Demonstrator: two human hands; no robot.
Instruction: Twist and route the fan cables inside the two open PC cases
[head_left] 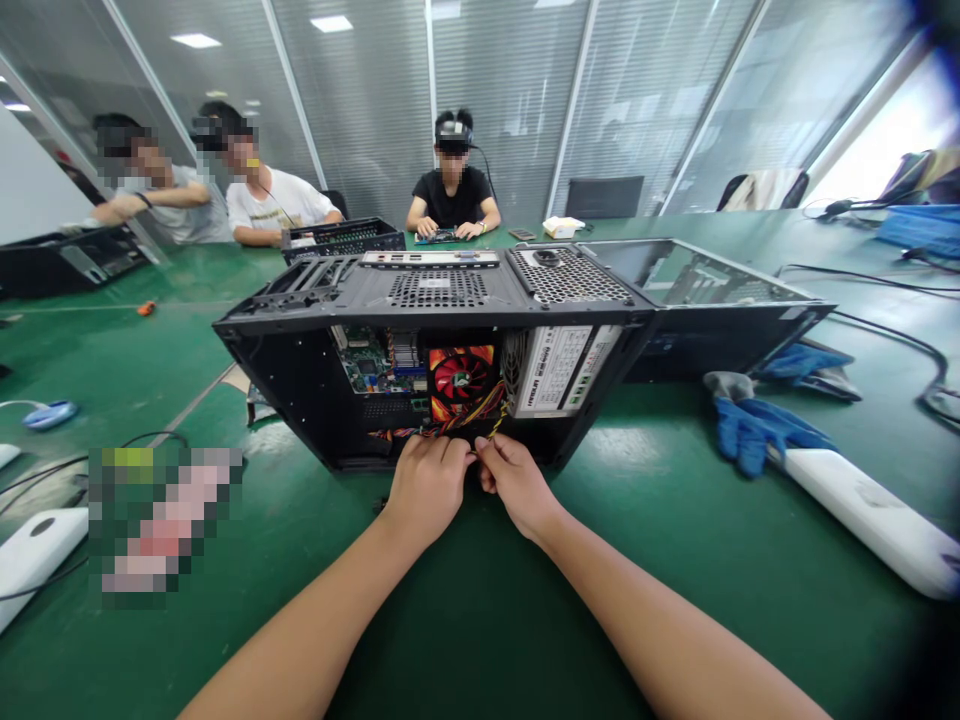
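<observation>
Bare forearms (322, 610) reach from the near edge over a green table (450, 620), where the black case (442, 318) stands right before the person, vented panel upward and open side toward the camera. Inside it sit the power supply (562, 370) on the right, the board (367, 370) on the left and, between them, a red fan (459, 380). Both hands meet at the case's near lower edge: the left hand (429, 485) is curled, its fingertips tucked away, so I cannot tell what it grips; the right hand (517, 480) presses thumb to forefinger, seemingly on the yellow-black wires (496, 425) that run down to it from beside the power supply. For close work like this, steadying one side with the left while the right moves gently would probably serve best, gripping any plug by its body and not tugging the strands. Some slack seems wise, with loose loops kept off the fan blades and knuckles clear of the metal rim.
</observation>
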